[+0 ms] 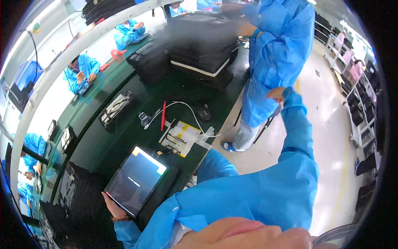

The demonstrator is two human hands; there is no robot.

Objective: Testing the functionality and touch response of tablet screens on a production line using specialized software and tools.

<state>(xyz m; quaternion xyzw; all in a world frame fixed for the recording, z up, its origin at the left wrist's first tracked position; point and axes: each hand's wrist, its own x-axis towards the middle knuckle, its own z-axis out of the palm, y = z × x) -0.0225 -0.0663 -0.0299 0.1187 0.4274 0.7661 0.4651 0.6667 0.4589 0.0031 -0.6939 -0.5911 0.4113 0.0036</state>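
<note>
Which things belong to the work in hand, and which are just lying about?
Likely in use:
- lit tablet, left hand at its edge

Apparently just lying about:
- red stick
- white cable
- yellow-edged sheet
- black stack

There's the smock (pixel 257 191), bright blue, 2 long sleeves (pixel 297 128), pale cloth (pixel 180 233) peeking out, and 1 dark beaded bracelet (pixel 120 218) on the left!
</note>
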